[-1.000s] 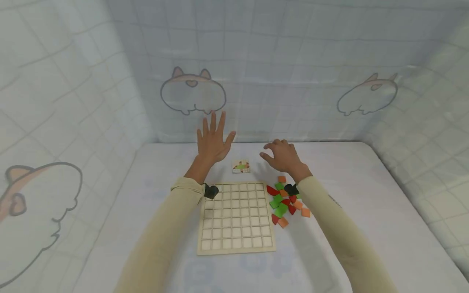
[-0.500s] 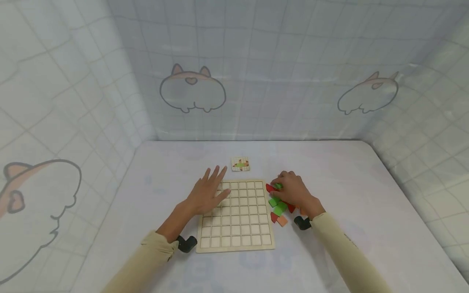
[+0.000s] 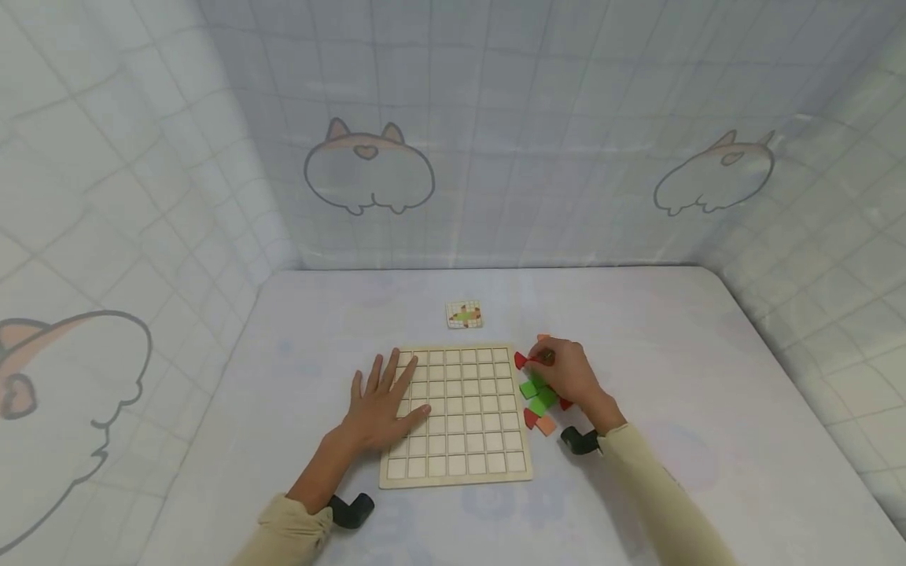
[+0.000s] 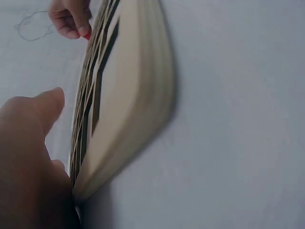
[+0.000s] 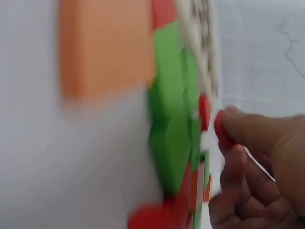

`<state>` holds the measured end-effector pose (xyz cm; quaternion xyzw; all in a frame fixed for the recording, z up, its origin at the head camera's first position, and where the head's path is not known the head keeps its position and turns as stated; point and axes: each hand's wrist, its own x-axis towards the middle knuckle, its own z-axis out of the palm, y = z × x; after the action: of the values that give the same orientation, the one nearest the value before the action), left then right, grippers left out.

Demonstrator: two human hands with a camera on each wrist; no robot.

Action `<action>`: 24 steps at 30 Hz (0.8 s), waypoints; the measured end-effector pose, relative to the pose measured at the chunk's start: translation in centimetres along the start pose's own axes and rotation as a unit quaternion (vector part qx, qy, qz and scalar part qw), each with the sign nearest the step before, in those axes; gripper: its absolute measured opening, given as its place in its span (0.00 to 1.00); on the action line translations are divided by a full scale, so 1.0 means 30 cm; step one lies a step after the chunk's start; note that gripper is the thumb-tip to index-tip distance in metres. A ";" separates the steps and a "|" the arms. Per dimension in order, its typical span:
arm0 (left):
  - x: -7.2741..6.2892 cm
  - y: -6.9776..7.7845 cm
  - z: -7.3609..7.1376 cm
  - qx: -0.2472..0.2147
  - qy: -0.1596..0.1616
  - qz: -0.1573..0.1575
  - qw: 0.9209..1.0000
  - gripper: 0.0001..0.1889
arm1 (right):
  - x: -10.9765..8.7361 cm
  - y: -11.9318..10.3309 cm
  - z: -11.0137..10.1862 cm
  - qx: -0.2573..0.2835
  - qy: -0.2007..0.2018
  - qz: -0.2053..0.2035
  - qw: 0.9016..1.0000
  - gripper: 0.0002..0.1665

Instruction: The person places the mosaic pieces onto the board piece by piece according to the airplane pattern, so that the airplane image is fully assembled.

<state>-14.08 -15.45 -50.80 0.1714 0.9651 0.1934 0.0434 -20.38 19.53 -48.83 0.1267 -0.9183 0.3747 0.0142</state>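
Note:
My left hand lies with fingers spread on the left side of a wooden grid board. In the right wrist view, my right hand pinches a small red piece between thumb and fingertips. That hand is just off the board's right edge, over a loose pile. Beneath and around it are green pieces, an orange tile and a red piece. Part of the pile is hidden under the hand. The left wrist view shows my left thumb beside the board's thick edge.
A small pattern card with a green, red and orange figure lies beyond the board. White table surface surrounds it. A pale tiled-pattern curtain stands behind and at both sides.
Both hands have come down and back from beyond the board. The left now rests on the board's left side; the right reached into the pile and has taken hold of a red piece.

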 end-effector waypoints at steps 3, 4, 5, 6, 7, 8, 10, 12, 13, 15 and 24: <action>-0.001 0.002 0.008 0.019 0.003 -0.004 1.000 0.46 | -0.006 -0.011 0.011 0.076 0.007 0.009 0.997 0.11; -0.002 0.002 0.010 0.022 0.004 -0.005 1.000 0.46 | -0.008 -0.014 0.016 0.098 0.005 0.011 0.995 0.12; -0.002 0.002 0.012 0.023 0.005 -0.005 1.000 0.45 | -0.010 -0.018 0.021 0.115 0.003 0.009 0.993 0.14; -0.003 0.002 0.012 0.025 0.006 -0.006 1.000 0.45 | -0.012 -0.021 0.026 0.127 0.001 0.006 0.992 0.14; -0.002 0.002 0.014 0.026 0.007 -0.005 1.000 0.45 | -0.014 -0.027 0.029 0.140 -0.002 0.009 0.990 0.14; -0.003 0.001 0.016 0.026 0.008 -0.005 1.000 0.45 | -0.016 -0.032 0.034 0.145 -0.002 0.011 0.989 0.14; -0.003 -0.002 0.018 0.027 0.009 -0.005 1.000 0.45 | -0.019 -0.039 0.044 0.150 0.000 0.008 0.989 0.11; -0.002 -0.005 0.020 0.026 0.010 -0.006 1.000 0.45 | -0.023 -0.046 0.055 0.156 0.004 0.015 0.988 0.07; -0.001 -0.008 0.023 0.026 0.011 -0.006 1.000 0.45 | -0.025 -0.050 0.062 0.159 0.004 0.021 0.987 0.07; 0.000 -0.011 0.025 0.027 0.014 -0.006 1.000 0.45 | -0.029 -0.055 0.077 0.162 0.005 0.029 0.986 0.05; 0.003 -0.003 0.021 0.017 0.008 -0.005 1.000 0.44 | -0.037 -0.077 0.110 0.127 0.004 0.032 0.991 0.04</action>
<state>-14.11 -15.28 -51.41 0.1652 0.9694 0.1784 0.0335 -18.51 15.92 -49.75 0.0965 -0.8667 0.4893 -0.0103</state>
